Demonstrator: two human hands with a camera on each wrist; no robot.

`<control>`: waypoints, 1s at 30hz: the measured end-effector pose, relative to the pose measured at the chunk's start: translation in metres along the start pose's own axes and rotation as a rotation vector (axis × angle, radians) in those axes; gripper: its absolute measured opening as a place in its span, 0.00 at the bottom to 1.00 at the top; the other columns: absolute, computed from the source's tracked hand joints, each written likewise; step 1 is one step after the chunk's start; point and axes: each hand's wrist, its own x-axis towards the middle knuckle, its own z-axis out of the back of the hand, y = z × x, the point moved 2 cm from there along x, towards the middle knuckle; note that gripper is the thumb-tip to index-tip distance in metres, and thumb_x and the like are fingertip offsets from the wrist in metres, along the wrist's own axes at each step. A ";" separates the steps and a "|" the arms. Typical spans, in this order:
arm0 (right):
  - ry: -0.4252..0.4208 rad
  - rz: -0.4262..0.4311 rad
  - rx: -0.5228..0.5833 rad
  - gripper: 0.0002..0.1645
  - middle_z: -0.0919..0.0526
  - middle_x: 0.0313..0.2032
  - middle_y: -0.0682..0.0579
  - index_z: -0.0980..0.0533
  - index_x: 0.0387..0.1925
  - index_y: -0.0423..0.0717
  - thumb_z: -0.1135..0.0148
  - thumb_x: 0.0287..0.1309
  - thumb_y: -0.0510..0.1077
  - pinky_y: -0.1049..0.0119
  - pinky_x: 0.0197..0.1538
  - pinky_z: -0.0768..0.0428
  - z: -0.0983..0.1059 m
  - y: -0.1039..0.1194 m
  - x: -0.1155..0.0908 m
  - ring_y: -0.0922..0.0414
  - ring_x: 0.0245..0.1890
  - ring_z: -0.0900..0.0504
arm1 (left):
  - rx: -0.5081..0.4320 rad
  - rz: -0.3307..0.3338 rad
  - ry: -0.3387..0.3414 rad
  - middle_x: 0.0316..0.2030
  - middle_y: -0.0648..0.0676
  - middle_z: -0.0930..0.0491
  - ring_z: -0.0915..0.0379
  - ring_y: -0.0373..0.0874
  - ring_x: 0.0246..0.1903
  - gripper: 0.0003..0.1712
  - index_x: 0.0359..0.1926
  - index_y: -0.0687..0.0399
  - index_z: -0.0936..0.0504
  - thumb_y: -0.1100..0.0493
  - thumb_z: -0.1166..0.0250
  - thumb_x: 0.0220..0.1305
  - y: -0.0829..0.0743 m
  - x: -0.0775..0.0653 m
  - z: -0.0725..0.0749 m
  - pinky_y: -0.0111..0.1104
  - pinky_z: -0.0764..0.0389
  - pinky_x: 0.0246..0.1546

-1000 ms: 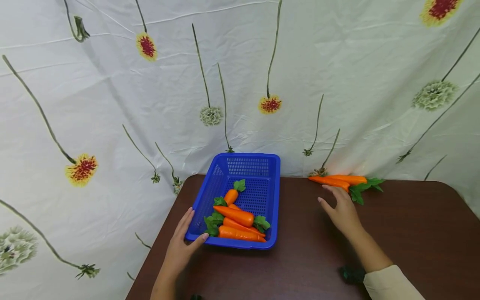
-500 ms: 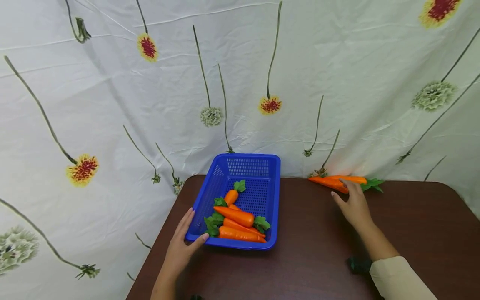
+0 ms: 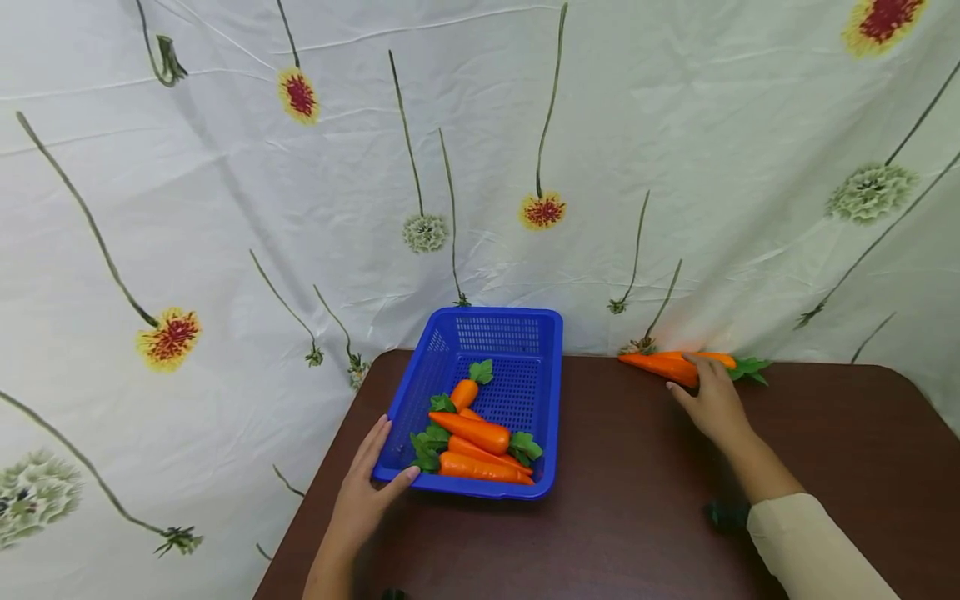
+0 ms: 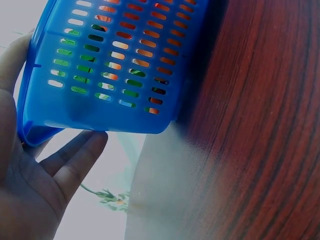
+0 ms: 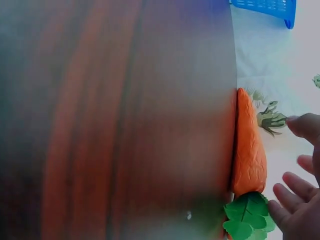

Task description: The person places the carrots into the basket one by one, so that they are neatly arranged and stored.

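My left hand (image 3: 362,496) rests at the near left corner of a blue plastic basket (image 3: 551,433), fingers along its left side and thumb at the front rim. In the left wrist view, straight fingers (image 4: 80,157) touch the basket wall (image 4: 105,117) below its rim. Inside the basket lie several orange carrots (image 3: 480,467) with green leaves. My right hand (image 3: 716,408) is over two carrots (image 3: 660,365) at the table's back edge, partly hiding them. In the right wrist view, its spread fingers (image 5: 295,187) are beside a carrot (image 5: 249,150) and its leaves (image 5: 247,215), not curled round it.
The dark brown wooden table (image 3: 600,517) has rounded back corners. Behind it hangs a white cloth (image 3: 645,100) printed with flowers, close to the basket and the two carrots. A small dark object (image 3: 393,594) shows at the bottom edge.
My right hand has moved to the right and come closer over the two carrots, covering the front one's leaves. The left hand and the basket have kept their place.
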 end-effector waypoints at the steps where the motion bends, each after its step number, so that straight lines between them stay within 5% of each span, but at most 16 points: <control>1: 0.013 0.001 -0.011 0.41 0.41 0.67 0.22 0.42 0.73 0.30 0.38 0.69 0.48 0.27 0.61 0.33 0.000 -0.001 0.001 0.25 0.64 0.37 | 0.002 -0.003 0.000 0.80 0.48 0.47 0.51 0.57 0.78 0.49 0.79 0.40 0.42 0.46 0.27 0.61 0.000 0.000 0.000 0.62 0.44 0.73; 6: 0.063 -0.004 -0.066 0.42 0.40 0.67 0.20 0.42 0.72 0.28 0.39 0.69 0.49 0.26 0.62 0.34 -0.002 -0.006 0.005 0.23 0.64 0.38 | -0.005 -0.006 0.006 0.80 0.49 0.47 0.52 0.57 0.78 0.49 0.79 0.41 0.42 0.46 0.28 0.61 -0.001 -0.001 0.000 0.63 0.45 0.73; 14: 0.016 0.001 -0.140 0.40 0.38 0.66 0.21 0.38 0.70 0.28 0.37 0.67 0.48 0.26 0.65 0.40 -0.007 -0.012 0.006 0.23 0.64 0.40 | -0.002 -0.007 0.000 0.80 0.48 0.47 0.51 0.56 0.78 0.49 0.79 0.41 0.42 0.45 0.28 0.61 0.001 0.000 0.000 0.62 0.44 0.74; 30: 0.001 0.014 -0.148 0.32 0.35 0.65 0.23 0.30 0.65 0.32 0.36 0.65 0.44 0.25 0.63 0.39 -0.003 -0.022 0.009 0.23 0.62 0.37 | -0.023 -0.016 -0.002 0.79 0.47 0.47 0.52 0.54 0.78 0.49 0.78 0.39 0.41 0.46 0.27 0.60 0.001 0.000 0.000 0.62 0.45 0.74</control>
